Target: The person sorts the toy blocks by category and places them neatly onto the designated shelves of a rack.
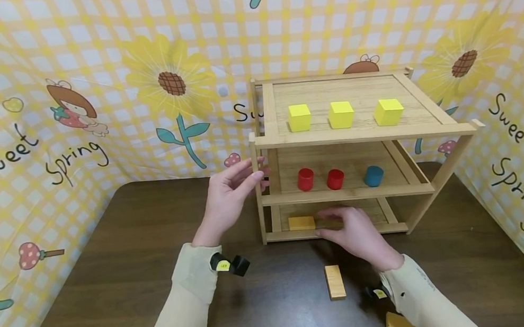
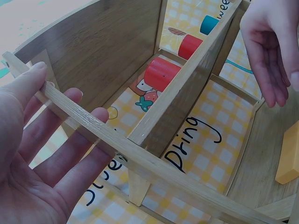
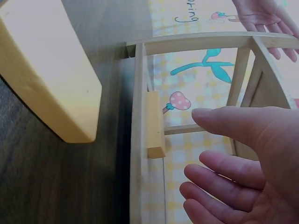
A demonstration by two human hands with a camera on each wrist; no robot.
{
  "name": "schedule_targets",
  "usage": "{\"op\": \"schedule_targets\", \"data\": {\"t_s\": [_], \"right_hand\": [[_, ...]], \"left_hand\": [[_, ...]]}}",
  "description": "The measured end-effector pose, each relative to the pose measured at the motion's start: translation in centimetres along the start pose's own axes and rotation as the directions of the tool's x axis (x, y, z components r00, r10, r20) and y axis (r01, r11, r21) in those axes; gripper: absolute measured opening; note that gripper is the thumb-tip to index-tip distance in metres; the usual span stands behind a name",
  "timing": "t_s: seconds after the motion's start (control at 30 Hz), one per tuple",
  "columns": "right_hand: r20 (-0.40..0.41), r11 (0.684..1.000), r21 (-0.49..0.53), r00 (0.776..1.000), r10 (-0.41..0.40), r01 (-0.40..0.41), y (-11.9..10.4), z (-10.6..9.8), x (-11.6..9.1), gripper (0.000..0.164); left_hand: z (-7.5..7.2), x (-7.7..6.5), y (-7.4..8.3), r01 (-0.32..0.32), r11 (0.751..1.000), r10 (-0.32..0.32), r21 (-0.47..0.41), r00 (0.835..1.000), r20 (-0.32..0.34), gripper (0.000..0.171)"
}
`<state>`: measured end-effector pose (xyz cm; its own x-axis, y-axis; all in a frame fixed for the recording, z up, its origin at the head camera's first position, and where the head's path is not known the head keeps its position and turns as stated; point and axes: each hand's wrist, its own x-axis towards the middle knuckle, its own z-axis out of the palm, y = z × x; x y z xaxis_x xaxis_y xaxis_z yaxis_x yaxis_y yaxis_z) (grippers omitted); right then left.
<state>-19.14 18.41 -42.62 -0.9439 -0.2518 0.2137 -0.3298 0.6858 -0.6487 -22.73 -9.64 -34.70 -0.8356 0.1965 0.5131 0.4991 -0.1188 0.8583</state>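
My left hand [image 1: 227, 194] is at the left front post of a wooden shelf rack [image 1: 348, 193], thumb in front and fingers behind it; the left wrist view shows the thumb [image 2: 32, 77] on the post. My right hand [image 1: 353, 231] reaches into the lowest tier, fingers loosely spread with nothing between them. Just left of its fingertips lies a flat yellow-orange wooden block [image 1: 301, 223] on that tier. In the right wrist view this block [image 3: 154, 126] stands apart from the thumb and fingers. A second such block [image 1: 335, 282] lies on the table before the rack.
Three yellow cubes [image 1: 340, 115] stand in a row on the top tier. Two red cylinders [image 1: 306, 179] and a blue cylinder [image 1: 373, 176] are on the middle tier. Another wooden block [image 1: 401, 326] lies near the right forearm. A checked cloth [image 1: 100, 36] hangs behind the dark table [image 1: 112, 286].
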Motion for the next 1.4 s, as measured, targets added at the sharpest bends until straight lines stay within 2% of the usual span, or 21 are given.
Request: {"op": "schedule_targets", "data": {"t_s": [0.33,0.8,1.27,1.4], "right_hand": [[-0.021,0.999,-0.032,1.000,0.000,-0.001,-0.5,-1.0,-1.0,0.042],[-0.004,0.996,-0.085,1.000,0.001,-0.001,0.0,-1.5,-3.0,0.044],[0.120,0.987,-0.162,0.992,0.043,-0.023,0.4,-1.3,-5.0,0.025],[0.175,0.986,-0.165,0.983,0.050,-0.021,0.4,-1.2,-5.6,0.025]], "left_hand": [[0.0,-0.1,0.0,0.007,1.000,-0.007,0.007,1.000,0.002,0.029],[0.0,-0.1,0.1,0.014,1.000,-0.014,0.004,1.000,-0.003,0.030],[0.0,0.0,0.2,0.014,1.000,-0.014,0.008,1.000,-0.006,0.031],[0.0,0.0,0.1,0.014,1.000,-0.014,0.020,1.000,-0.005,0.031]]}}
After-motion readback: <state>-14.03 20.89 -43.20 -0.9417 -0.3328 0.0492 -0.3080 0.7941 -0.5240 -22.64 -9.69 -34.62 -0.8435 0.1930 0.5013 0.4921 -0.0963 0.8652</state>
